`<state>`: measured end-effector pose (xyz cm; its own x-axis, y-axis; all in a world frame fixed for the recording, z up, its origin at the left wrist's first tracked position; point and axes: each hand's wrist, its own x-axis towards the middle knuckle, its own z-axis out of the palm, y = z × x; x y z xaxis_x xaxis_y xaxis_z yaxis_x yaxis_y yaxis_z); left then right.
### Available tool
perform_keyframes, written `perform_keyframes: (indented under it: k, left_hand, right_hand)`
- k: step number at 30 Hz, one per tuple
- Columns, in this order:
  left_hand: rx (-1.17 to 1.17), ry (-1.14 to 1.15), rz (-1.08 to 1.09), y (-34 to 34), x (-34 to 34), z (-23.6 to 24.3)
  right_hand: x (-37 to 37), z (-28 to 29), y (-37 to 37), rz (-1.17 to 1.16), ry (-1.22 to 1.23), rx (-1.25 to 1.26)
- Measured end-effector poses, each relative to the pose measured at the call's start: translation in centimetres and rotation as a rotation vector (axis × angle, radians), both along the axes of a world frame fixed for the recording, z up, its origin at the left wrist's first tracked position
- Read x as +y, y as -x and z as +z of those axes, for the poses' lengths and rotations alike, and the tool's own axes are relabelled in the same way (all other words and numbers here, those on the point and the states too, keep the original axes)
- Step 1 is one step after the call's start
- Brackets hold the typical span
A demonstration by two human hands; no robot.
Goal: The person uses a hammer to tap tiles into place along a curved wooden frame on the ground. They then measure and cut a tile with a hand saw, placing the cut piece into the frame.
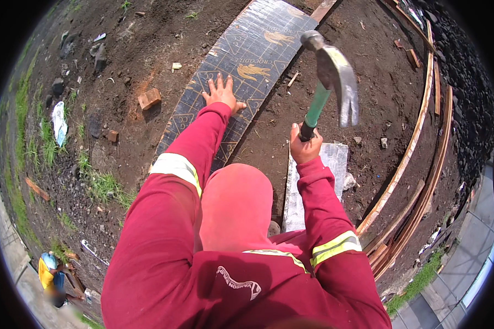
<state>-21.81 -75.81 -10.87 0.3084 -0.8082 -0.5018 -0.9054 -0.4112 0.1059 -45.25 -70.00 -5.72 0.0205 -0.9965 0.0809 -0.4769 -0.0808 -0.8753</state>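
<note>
My left hand (223, 94) rests flat on a dark printed plywood panel (260, 55), its fingers spread. The panel lies on the soil, running from in front of me toward the far side. In my right hand (306, 145) is a claw hammer (316, 105), gripped low on its green and black handle. The steel head is raised to the right of the panel, apart from it, with the claw toward the right. A pale, whitish board (297, 193) lies partly under my right forearm.
Long timber strips (422, 123) lie along the right, beside a dark stone wall (466, 71). A broken brick (149, 98), stones and grass patches (101, 186) dot the soil at left. Another person (50, 274) is at the lower left, near paving.
</note>
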Motion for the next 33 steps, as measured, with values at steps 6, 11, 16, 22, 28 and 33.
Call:
perform_keyframes:
  k: [6,11,16,22,28,33]
  left_hand:
    - [-0.006,-0.05,0.001,0.1,-0.2,0.5]
    - [-0.008,-0.043,0.002,0.1,-0.2,0.3]
    - [0.01,-0.044,0.007,0.1,0.0,0.2]
    - [0.001,-0.045,0.012,0.2,-0.3,0.4]
    - [0.004,-0.064,0.022,0.1,-0.4,0.0]
    - [0.013,-0.06,0.024,0.2,-0.2,0.1]
  right_hand:
    - [0.9,-1.8,2.1,-0.03,-0.356,0.341]
    - [-4.1,11.5,-0.1,0.079,0.055,-0.294]
    - [-4.9,10.9,-0.9,0.131,0.397,-0.571]
    - [2.8,-3.0,1.6,-0.023,-0.542,0.563]
    - [-2.3,6.6,0.8,0.051,0.008,-0.031]
    - [-5.5,10.1,-0.8,0.088,0.34,-0.597]
